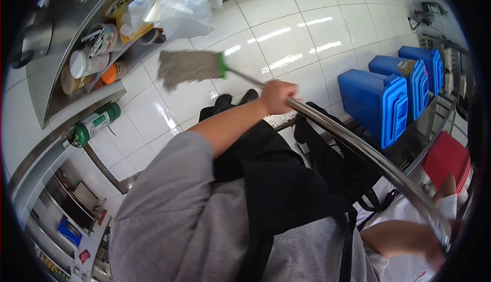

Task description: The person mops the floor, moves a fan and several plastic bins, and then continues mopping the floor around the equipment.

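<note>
A: What is the person holding?

B: A mop. The left hand (276, 97) is gripping the metal mop handle (358, 146) about halfway along, fingers closed around it. The right hand (424, 243) is sitting at the handle's upper end, down at five o'clock in the view, and it is closing around the pole too, though the frame edge is blurring its fingers.

A: And where is the mop itself resting?

B: The grey mop head (186, 67) is lying on the white tiled floor (286, 31), up at eleven o'clock from the left hand, joined to the pole by a green collar (222, 65). The handle is running diagonally from there down toward five o'clock.

A: What is lying around it?

B: At ten o'clock from the mop head, a steel shelf (66, 41) is carrying tins and jars, with an orange-lidded jar (113, 72) just beside the mop head. A clear plastic bag (171, 6) is sitting at twelve o'clock above it. A green-capped bottle (94, 123) is lying at eight o'clock. Three blue bins (378, 100) are standing in a row at three o'clock, well apart from the mop head, and a red lid (447, 156) is showing below them.

A: And the person?

B: Wearing a grey sleeve (174, 210) and a black apron (276, 179); dark shoes (235, 99) are standing just beside the left hand in the view.
</note>
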